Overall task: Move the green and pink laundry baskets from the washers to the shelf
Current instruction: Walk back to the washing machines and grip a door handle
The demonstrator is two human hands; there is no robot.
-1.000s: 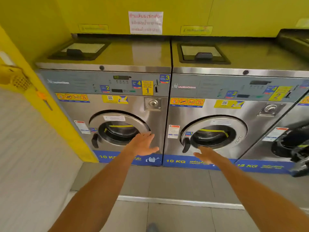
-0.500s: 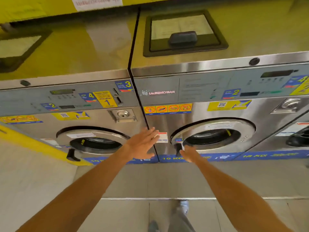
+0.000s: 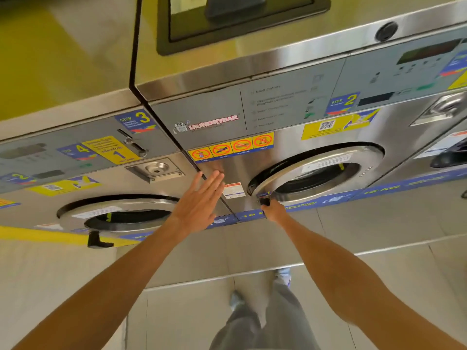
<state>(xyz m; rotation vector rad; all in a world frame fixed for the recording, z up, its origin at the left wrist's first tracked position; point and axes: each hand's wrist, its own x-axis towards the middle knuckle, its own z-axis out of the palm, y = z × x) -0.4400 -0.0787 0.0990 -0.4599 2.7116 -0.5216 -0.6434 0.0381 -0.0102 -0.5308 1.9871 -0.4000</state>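
No green or pink laundry basket is in view. Two stainless front-load washers stand side by side. My right hand is closed around the black door handle of the right washer's round door, which sits slightly ajar at its left edge. My left hand is flat with fingers together, palm against the front panel at the seam between the two washers. The left washer's door is closed, its handle hanging low.
A third washer shows at the right edge. Each washer top has a black-framed detergent lid. A yellow wall strip runs at the left. Tiled floor with a step edge lies below, with my legs and shoes there.
I have stepped closer and the view tilted down. My right hand went from reaching toward the right washer's door handle to gripping it. My left hand moved onto the panel between the washers.
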